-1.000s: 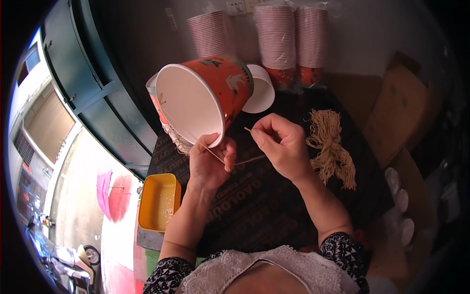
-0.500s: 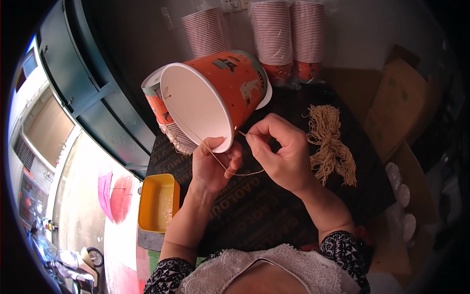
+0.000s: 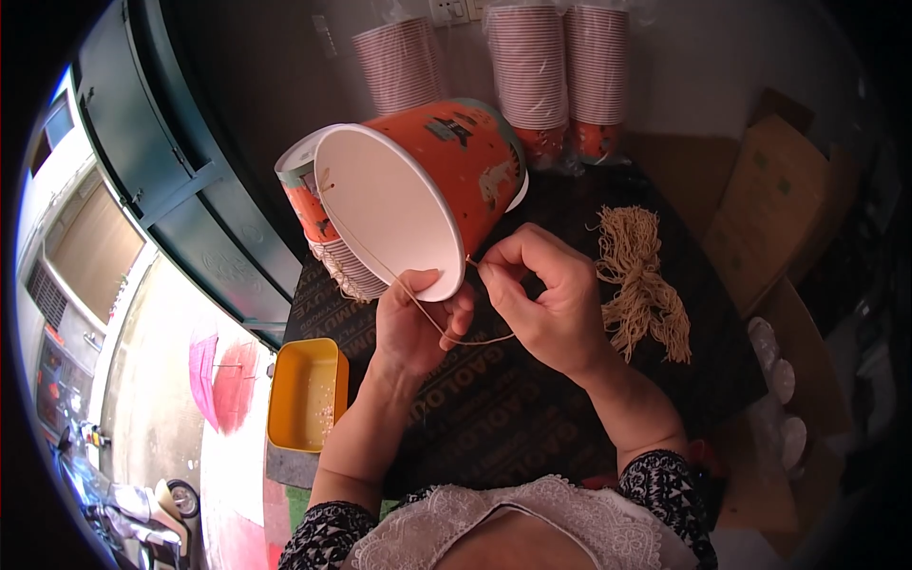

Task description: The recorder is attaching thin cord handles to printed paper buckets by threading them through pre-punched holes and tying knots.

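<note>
A large orange paper bucket with green and white patterns lies tilted, its white open mouth toward me. My left hand grips the lower rim, thumb inside and fingers outside. Between the thumb and index finger of my right hand is the end of a thin tan string, right at the rim's right side, by a small hole. From a tied spot at the far left of the rim, the string crosses the mouth, passes over my left fingers and sags to my right hand. Whether its tip is in the hole, I cannot tell.
A bundle of tan strings lies to the right on the dark printed table. Stacked buckets with strings stand behind the bucket at left. A yellow tray sits at the left edge; wrapped stacks of paper buckets stand at the back.
The bucket's rim has shifted slightly right and down, closer to my right fingertips and the string's end. Both hands keep their grips.
</note>
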A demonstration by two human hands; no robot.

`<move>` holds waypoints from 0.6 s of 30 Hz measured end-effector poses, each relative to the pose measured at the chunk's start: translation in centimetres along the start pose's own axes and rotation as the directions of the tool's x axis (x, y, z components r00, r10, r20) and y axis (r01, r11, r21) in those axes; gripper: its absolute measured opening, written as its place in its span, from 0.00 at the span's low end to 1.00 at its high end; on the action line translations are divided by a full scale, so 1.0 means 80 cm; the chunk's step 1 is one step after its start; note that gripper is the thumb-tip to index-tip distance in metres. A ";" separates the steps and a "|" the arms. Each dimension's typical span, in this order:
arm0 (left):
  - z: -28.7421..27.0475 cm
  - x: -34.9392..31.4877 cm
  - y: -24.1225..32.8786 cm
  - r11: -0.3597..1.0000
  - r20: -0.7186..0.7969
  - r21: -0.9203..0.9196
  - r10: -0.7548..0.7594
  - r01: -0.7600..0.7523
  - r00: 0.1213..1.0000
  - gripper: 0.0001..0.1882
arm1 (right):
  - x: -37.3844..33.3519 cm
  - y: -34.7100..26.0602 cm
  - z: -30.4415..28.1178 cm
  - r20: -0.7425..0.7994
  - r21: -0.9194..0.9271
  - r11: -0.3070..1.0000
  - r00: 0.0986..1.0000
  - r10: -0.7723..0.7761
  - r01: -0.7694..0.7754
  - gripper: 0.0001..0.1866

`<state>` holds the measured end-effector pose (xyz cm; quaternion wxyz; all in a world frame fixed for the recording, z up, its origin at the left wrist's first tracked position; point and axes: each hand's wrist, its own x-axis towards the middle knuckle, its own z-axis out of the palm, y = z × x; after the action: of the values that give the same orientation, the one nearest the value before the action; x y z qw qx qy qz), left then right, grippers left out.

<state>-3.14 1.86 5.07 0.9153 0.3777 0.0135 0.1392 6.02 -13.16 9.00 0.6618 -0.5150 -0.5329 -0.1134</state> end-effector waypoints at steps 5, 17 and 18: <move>-0.004 0.003 -0.002 0.999 0.035 0.042 -0.003 0.001 0.999 0.18 | 0.000 0.000 0.001 0.004 0.039 0.999 0.999 0.037 -0.037 0.02; 0.012 0.005 -0.007 0.846 -0.162 0.407 0.438 -0.345 0.884 0.14 | -0.004 0.051 0.017 -0.070 0.122 0.974 0.977 0.199 -0.190 0.05; 0.010 0.005 -0.008 0.845 -0.164 0.406 0.442 -0.348 0.882 0.14 | -0.004 0.052 0.016 -0.067 0.123 0.974 0.978 0.197 -0.188 0.05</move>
<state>-2.48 0.99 5.27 0.7708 0.5149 0.0761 0.3675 8.05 -10.39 6.27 0.7188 -0.5203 -0.4597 -0.0376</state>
